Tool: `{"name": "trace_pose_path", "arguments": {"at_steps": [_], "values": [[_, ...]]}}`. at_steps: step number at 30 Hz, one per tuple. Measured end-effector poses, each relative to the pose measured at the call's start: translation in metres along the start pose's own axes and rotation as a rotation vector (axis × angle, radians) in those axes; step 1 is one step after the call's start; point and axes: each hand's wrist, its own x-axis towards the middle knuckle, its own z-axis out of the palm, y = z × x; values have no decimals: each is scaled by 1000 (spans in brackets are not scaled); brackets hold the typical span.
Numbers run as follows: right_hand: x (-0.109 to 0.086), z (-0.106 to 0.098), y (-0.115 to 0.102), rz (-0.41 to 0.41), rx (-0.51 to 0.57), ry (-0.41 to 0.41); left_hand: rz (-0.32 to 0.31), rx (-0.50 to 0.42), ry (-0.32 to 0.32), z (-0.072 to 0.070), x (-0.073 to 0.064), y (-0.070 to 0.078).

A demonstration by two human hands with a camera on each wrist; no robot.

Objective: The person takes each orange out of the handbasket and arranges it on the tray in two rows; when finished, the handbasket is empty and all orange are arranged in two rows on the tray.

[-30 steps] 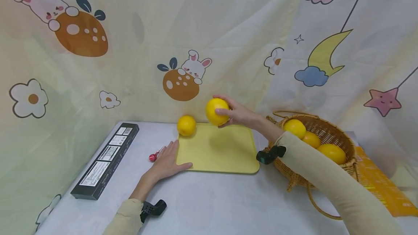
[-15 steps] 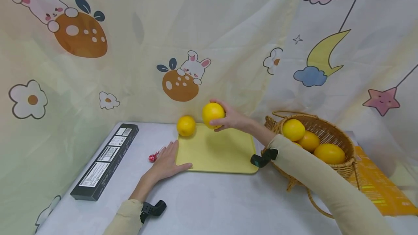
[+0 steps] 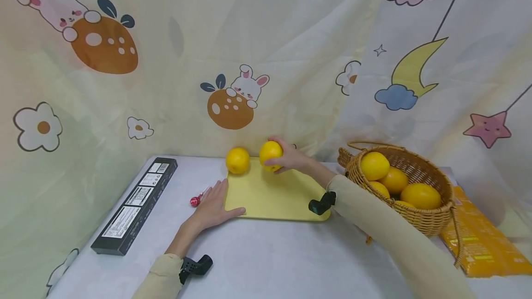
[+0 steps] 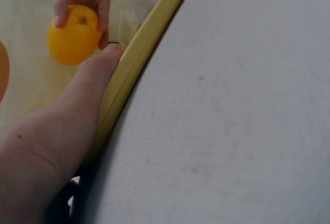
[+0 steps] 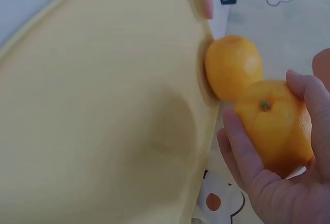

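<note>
My right hand (image 3: 288, 157) holds an orange (image 3: 271, 153) low over the back of a pale yellow tray (image 3: 282, 200). In the right wrist view, fingers and thumb wrap the sides of this orange (image 5: 273, 126), its green stem spot showing. A second orange (image 3: 238, 160) sits at the tray's back left corner, just left of the held one. My left hand (image 3: 214, 206) lies flat at the tray's left edge, fingers straight and thumb spread along the front corner. The left wrist view shows that thumb (image 4: 85, 87) on the tray's rim (image 4: 134, 61).
A wicker basket (image 3: 420, 218) with several oranges stands at the right, beside an orange packet (image 3: 482, 243). At the left lie a long black box (image 3: 135, 206) and a red-wrapped lollipop (image 3: 195, 201). A printed cloth (image 3: 291, 59) hangs behind the table.
My right hand has lowered the held orange toward the tray's back edge, and the forearm has shifted left, uncovering more of the basket. My left hand stays put.
</note>
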Motion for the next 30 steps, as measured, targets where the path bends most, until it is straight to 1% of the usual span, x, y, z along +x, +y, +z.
{"name": "trace_pose_path", "arguments": {"at_steps": [4,10,13,17,20,26,30], "values": [[6,4,4,-11,-36,3,-9,5,-7,-1,0,2],[16,6,8,2,-81,18,-11,6,-10,-2,1,4],[22,7,11,-12,-129,36,-3,2,-2,-2,2,4],[24,7,13,-29,-200,49,-5,10,-13,-1,3,4],[24,8,13,-35,-207,48,-6,12,-15,-1,4,4],[25,13,11,-51,-218,67,-2,9,3,-1,3,2],[28,18,14,-56,-230,59,-10,11,-1,0,1,0]]}}
